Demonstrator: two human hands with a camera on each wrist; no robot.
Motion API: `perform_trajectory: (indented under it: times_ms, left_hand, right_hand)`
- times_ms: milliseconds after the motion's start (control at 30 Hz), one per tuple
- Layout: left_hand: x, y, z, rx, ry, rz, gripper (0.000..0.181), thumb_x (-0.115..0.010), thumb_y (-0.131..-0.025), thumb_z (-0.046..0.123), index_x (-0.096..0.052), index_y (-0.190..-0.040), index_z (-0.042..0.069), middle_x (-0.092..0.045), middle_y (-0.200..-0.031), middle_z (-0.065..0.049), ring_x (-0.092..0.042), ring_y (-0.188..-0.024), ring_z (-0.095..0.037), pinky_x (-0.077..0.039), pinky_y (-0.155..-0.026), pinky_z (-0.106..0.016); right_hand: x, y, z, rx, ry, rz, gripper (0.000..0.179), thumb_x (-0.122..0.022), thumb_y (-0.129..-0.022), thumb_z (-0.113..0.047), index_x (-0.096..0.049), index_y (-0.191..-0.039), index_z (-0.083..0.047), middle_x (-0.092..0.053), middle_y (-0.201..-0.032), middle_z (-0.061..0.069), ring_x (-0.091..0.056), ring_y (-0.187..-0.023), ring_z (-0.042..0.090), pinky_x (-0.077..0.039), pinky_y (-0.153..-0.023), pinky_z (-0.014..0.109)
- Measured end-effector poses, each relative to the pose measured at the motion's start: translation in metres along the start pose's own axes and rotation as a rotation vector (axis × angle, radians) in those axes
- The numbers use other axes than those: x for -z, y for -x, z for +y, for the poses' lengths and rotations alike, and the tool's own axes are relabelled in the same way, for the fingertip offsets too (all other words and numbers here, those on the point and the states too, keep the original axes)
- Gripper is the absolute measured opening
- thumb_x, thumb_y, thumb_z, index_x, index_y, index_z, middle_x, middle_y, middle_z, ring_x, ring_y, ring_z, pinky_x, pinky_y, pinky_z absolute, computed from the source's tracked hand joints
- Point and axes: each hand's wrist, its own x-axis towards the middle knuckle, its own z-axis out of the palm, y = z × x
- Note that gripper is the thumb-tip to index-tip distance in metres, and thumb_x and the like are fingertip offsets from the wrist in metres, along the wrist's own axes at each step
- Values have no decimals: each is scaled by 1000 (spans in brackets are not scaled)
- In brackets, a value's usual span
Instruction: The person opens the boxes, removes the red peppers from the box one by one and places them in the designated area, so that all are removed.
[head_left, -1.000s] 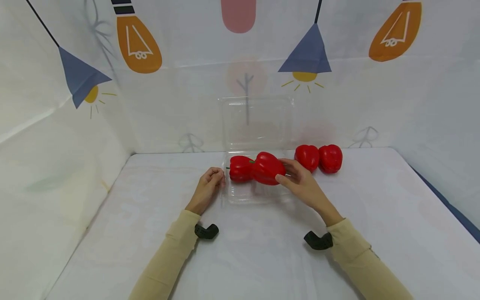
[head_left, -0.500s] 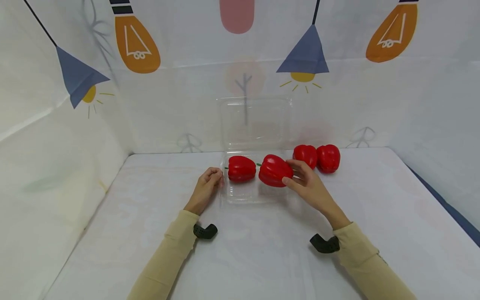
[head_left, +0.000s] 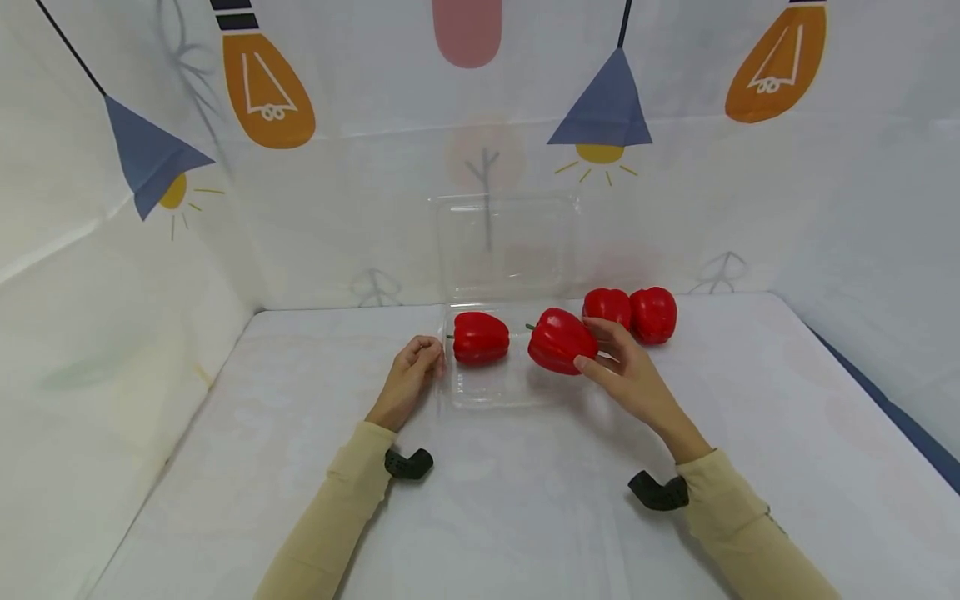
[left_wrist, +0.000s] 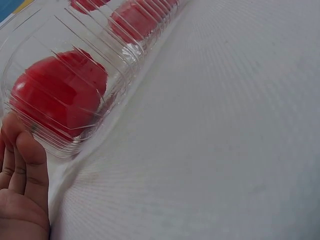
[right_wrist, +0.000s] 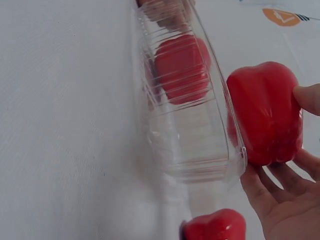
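Observation:
A red bell pepper is in my right hand, held at its blunt end by the thumb and fingers, its green stem pointing left. It hangs over the right part of a clear plastic clamshell box; in the right wrist view the held pepper is above the rim. Inside the box at the left lies another red bell pepper, on its side with the stem to the left. My left hand pinches the box's left edge; in the left wrist view its fingertips are at the box corner.
The clear lid stands raised at the back against the white patterned cloth. Two more red bell peppers, one nearer and one farther right, sit together beyond my right hand on the white tabletop.
My right hand has moved right with its bell pepper, away from the pepper lying in the box, so a gap now shows between them. The left hand stays at the box edge.

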Motion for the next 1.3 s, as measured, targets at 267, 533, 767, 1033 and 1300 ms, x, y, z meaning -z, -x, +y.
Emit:
perform_trajectory:
  times_ms: [267,533,767,1033,1300]
  left_hand:
    - [1,0,0,2,-7,-7,11,-47,-99,14,-48,-103,4,-53,-77,4,-50,-70,-8,-42,-67,-19]
    - [1,2,3,18,-5,-14,11,-46,-100,15,-48,-104,5,-52,-78,3,-50,-71,-9,-42,-68,-19]
    - [0,2,4,24,-2,-16,11,-45,-100,15,-48,-104,5,-52,-79,3,-50,-71,-8,-42,-68,-19]
    - [-1,3,4,2,-17,-10,12,-46,-100,15,-48,-103,4,-52,-79,3,-50,-71,-8,-42,-68,-19]
    - [0,2,4,-2,-18,-17,13,-46,-100,16,-48,-104,3,-52,-79,2,-50,-71,-9,-43,-69,-20]
  right_hand:
    - [6,5,4,14,39,51,64,-69,-85,-19,-37,-141,-18,-44,-140,9,-45,-125,28,-45,-87,12]
    - [12,12,7,8,49,85,65,-69,-85,-19,-36,-141,-16,-44,-138,11,-45,-122,30,-44,-83,8]
    - [16,15,9,-27,64,117,64,-68,-87,-23,-36,-142,-16,-45,-139,12,-48,-121,32,-45,-80,8]
    - [20,18,11,-72,81,133,64,-65,-89,-28,-35,-144,-17,-44,-140,13,-47,-122,32,-46,-79,8]
    - [27,23,19,-93,112,191,64,-64,-89,-33,-34,-143,-14,-44,-138,11,-46,-119,29,-46,-78,8]
